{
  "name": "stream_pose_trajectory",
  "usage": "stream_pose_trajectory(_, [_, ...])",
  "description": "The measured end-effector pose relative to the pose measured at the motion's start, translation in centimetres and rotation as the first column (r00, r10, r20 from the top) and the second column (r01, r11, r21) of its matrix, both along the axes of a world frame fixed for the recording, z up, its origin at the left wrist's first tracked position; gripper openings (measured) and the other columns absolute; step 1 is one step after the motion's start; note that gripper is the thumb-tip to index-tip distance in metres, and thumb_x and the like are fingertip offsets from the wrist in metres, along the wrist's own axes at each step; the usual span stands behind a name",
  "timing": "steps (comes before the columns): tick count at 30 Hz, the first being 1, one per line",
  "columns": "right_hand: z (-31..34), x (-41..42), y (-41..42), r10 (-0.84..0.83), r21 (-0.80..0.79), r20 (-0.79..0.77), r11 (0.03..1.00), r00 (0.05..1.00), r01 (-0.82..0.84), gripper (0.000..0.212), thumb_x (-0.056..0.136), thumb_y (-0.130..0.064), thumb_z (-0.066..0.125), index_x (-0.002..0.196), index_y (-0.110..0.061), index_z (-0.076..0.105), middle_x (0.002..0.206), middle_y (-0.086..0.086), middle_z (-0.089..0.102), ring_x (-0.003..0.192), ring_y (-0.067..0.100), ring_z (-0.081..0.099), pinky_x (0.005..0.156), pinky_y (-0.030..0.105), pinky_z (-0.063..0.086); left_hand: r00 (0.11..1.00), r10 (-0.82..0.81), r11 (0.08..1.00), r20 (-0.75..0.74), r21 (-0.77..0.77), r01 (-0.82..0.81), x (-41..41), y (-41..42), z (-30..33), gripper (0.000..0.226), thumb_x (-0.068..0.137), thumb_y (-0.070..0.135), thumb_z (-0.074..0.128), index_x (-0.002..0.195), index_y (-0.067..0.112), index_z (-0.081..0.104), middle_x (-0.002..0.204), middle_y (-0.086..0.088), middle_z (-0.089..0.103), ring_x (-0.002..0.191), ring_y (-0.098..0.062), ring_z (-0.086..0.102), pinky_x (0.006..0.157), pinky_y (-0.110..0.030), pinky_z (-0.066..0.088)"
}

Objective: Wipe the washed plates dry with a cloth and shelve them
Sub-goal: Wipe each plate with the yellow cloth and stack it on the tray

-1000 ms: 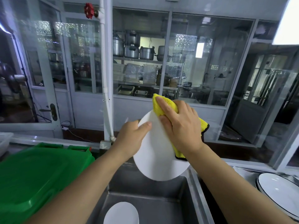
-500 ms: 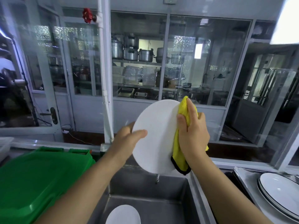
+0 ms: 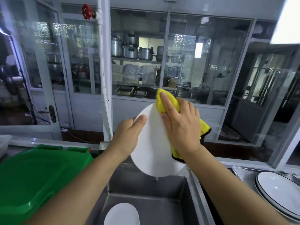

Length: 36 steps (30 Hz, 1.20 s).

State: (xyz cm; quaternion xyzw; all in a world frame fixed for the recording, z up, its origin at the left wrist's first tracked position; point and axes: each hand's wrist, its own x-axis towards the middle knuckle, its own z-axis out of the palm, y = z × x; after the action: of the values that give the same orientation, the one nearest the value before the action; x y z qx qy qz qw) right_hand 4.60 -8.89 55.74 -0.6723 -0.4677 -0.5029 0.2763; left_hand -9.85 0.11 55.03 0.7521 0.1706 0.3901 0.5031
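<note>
Steel makes up the deep grey sink (image 3: 146, 200), and its metal walls look smooth and dull. Behind it runs a long wall of glass windows (image 3: 139, 62), with shiny metal pots (image 3: 129, 46) sitting on a shelf on the other side. A red round valve handle (image 3: 86, 11) sticks out from a white pipe (image 3: 103, 78) near the top.

The left hand (image 3: 129, 137) grips the left edge of a round, smooth white plate (image 3: 152, 143), thumb curled over the front, and the plate is held tilted up above the sink. The right hand (image 3: 180, 125) presses a fluffy yellow cloth with a black edge (image 3: 165, 101) against the plate's right side, fingers bent around the cloth.

Another small round white plate (image 3: 121, 214) lies down in the sink. On the right, white plates with thin dark rims (image 3: 280, 194) sit stacked on the metal counter. A shiny green plastic bin lid (image 3: 35, 179) is on the left.

I cannot see any words to read.
</note>
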Motion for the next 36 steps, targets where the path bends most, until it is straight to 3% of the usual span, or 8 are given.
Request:
stream_pose_trajectory(4, [-2.4,0.8,-0.7,-0.105,0.075,-0.239,0.989,0.965,0.126,0.053,0.098,-0.041,0.033,0.148,-0.023,0.032,0.130,0.015,0.040,0.105,0.031,0.034,0.089,0.045,0.033,0.992,0.037,0.992,0.121,-0.127,-0.022,-0.5,0.3,-0.3,0.036,0.097,0.041,0.044,0.085,0.018,0.069,0.087,-0.007,0.073,0.088,-0.029,0.068,0.081,-0.050,0.053])
stream_pose_trajectory(7, [-4.4,0.5,-0.6,-0.180,0.067,-0.332,0.975,0.926,0.213,0.057,0.095,-0.038,0.034,0.148,-0.019,0.029,0.132,0.013,0.028,0.106,0.031,0.031,0.092,0.049,0.034,0.976,0.081,0.978,0.203,-0.205,-0.038,-0.5,0.5,-0.7,0.033,0.097,0.040,0.043,0.083,0.024,0.070,0.082,0.003,0.074,0.084,-0.019,0.069,0.070,-0.034,0.054])
stream_pose_trajectory(14, [-2.4,-0.7,0.9,-0.164,-0.013,-0.246,0.986,0.955,0.166,0.059,0.093,-0.037,0.037,0.148,-0.017,0.027,0.132,0.012,0.029,0.105,0.033,0.033,0.088,0.047,0.033,0.978,0.081,0.955,0.193,-0.295,-0.021,0.7,-0.1,-0.7,0.039,0.096,0.047,0.041,0.083,0.025,0.070,0.089,0.002,0.074,0.091,-0.018,0.069,0.082,-0.037,0.054])
stream_pose_trajectory(19, [-3.4,-4.4,1.9,-0.044,-0.097,-0.099,0.995,0.994,0.035,0.055,0.093,-0.037,0.040,0.145,-0.018,0.040,0.129,0.005,0.036,0.102,0.030,0.037,0.083,0.041,0.028,0.967,0.155,0.909,0.202,-0.413,-0.059,1.6,-0.2,-0.4,0.048,0.095,0.052,0.041,0.075,0.020,0.070,0.077,-0.003,0.073,0.081,-0.024,0.070,0.075,-0.039,0.055])
stream_pose_trajectory(22, [-5.6,-6.2,1.7,0.022,-0.172,-0.045,0.985,0.999,-0.030,0.054,0.093,-0.034,0.043,0.144,-0.017,0.041,0.130,0.006,0.043,0.096,0.030,0.042,0.077,0.041,0.033,0.947,0.168,0.869,0.275,-0.494,-0.010,1.5,0.0,0.0,0.044,0.095,0.049,0.044,0.077,0.018,0.069,0.069,0.003,0.072,0.073,-0.016,0.069,0.069,-0.032,0.054])
stream_pose_trajectory(27, [-8.4,-6.2,0.2,0.123,-0.198,0.035,0.974,0.992,-0.113,0.047,0.092,-0.034,0.045,0.138,-0.023,0.049,0.126,0.001,0.049,0.094,0.026,0.048,0.076,0.039,0.036,0.922,0.200,0.817,0.331,-0.575,0.029,1.2,0.5,0.0,0.038,0.095,0.048,0.044,0.090,0.019,0.068,0.087,-0.001,0.075,0.082,-0.020,0.071,0.076,-0.038,0.056])
stream_pose_trajectory(30, [-9.3,-3.9,-0.9,0.120,-0.198,0.100,0.975,0.988,-0.098,0.045,0.089,-0.034,0.051,0.134,-0.029,0.051,0.122,0.002,0.053,0.098,0.027,0.048,0.080,0.041,0.037,0.923,0.254,0.800,0.289,-0.599,-0.032,0.9,0.9,-0.4,0.035,0.094,0.053,0.043,0.086,0.027,0.064,0.087,0.003,0.071,0.087,-0.023,0.067,0.082,-0.042,0.055])
stream_pose_trajectory(36, [-7.8,0.7,-2.3,0.007,-0.080,-0.112,0.997,0.994,-0.016,0.046,0.087,-0.033,0.047,0.133,-0.034,0.047,0.121,0.007,0.040,0.099,0.030,0.039,0.087,0.042,0.031,0.932,0.245,0.830,0.266,-0.554,-0.061,0.3,1.2,-0.3,0.032,0.096,0.050,0.042,0.081,0.028,0.062,0.087,0.006,0.068,0.086,-0.019,0.065,0.085,-0.042,0.052])
